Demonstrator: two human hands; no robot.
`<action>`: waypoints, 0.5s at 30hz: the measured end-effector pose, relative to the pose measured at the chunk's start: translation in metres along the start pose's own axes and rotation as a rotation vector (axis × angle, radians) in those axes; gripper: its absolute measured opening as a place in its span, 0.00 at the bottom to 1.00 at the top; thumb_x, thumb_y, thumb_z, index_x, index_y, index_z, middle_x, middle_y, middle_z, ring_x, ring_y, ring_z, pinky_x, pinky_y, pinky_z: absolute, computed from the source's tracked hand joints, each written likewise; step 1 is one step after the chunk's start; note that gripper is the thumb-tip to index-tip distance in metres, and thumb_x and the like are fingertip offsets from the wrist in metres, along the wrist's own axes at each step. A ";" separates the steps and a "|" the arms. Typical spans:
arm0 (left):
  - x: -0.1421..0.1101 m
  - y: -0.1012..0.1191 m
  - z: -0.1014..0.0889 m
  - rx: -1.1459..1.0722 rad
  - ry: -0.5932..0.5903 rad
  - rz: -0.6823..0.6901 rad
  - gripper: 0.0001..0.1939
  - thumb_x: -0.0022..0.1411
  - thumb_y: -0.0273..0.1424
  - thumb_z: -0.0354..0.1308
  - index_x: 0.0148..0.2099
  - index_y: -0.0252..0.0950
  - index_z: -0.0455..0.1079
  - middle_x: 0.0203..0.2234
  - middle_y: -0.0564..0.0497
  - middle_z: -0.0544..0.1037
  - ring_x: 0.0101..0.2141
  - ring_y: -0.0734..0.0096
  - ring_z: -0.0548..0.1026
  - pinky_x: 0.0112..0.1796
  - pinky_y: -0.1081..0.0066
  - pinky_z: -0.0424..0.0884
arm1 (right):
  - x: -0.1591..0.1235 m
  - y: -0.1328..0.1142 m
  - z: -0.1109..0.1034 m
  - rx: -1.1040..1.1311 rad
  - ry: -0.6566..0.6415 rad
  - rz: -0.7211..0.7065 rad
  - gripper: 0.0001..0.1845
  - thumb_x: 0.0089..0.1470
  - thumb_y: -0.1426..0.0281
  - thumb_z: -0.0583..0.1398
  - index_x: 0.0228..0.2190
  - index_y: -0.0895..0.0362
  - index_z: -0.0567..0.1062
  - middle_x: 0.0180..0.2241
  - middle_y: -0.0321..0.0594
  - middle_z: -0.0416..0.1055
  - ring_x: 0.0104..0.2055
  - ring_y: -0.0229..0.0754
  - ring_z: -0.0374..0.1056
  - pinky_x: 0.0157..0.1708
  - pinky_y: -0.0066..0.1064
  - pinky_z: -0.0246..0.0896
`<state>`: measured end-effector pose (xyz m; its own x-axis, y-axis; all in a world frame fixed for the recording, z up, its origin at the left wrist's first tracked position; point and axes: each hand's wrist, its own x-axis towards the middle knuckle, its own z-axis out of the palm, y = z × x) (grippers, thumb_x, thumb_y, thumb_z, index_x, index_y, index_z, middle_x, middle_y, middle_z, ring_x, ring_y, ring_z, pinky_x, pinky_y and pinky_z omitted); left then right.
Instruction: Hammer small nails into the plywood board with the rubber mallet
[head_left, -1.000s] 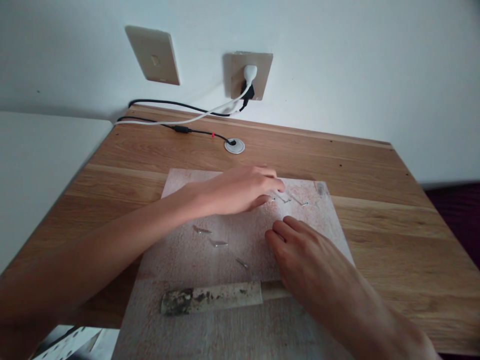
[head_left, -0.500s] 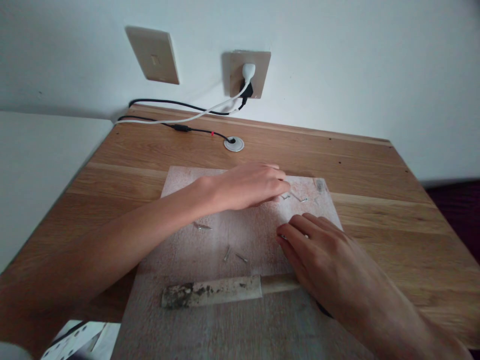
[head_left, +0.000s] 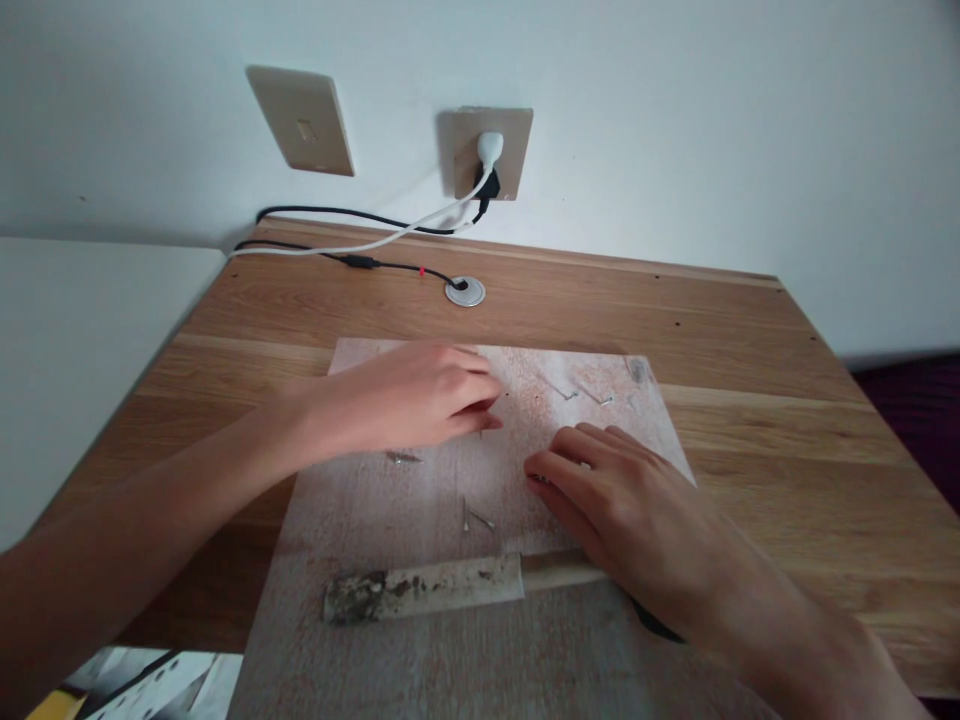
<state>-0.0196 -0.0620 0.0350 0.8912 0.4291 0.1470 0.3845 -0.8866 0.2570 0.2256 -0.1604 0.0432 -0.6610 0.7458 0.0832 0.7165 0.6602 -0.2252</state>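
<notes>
White-pink board (head_left: 367, 530): lying flat on wooden surface (head_left: 337, 300).
Left hand (head_left: 427, 395): curling low over board's far half, fingers bunching; can't tell if pinching anything.
Right hand (head_left: 615, 490): clamping on small metal bits (head_left: 540, 478), board's right side.
Upright nails (head_left: 606, 401): sticking up from board, far right.
Loose nails (head_left: 482, 518): lying nearer, just beyond stained strip (head_left: 442, 588).
White cable (head_left: 352, 248): running to wall socket (head_left: 516, 150).

My only view comes from the wearer's head, close above the near edge of the surface (head_left: 750, 440), facing forward and down; the wall (head_left: 675, 150) fills twelve o'clock, the board (head_left: 420, 660) reaches six.
</notes>
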 end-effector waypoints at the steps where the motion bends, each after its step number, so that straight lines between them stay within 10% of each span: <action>1: -0.006 0.001 0.002 0.002 -0.001 0.002 0.11 0.74 0.29 0.62 0.35 0.35 0.74 0.31 0.52 0.79 0.35 0.67 0.77 0.38 0.67 0.69 | 0.002 0.000 0.002 0.007 -0.002 -0.006 0.11 0.59 0.81 0.68 0.30 0.55 0.78 0.29 0.37 0.74 0.29 0.46 0.71 0.31 0.39 0.64; 15: -0.013 -0.002 0.017 0.096 0.041 0.045 0.08 0.75 0.34 0.62 0.42 0.34 0.76 0.36 0.49 0.79 0.39 0.64 0.78 0.43 0.65 0.73 | 0.004 0.033 -0.011 -0.111 0.096 0.089 0.08 0.63 0.82 0.63 0.42 0.65 0.83 0.36 0.48 0.79 0.34 0.54 0.78 0.34 0.48 0.76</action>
<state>-0.0277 -0.0686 0.0160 0.8980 0.3939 0.1961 0.3678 -0.9166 0.1566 0.2489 -0.1344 0.0469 -0.5734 0.8032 0.1615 0.7948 0.5932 -0.1279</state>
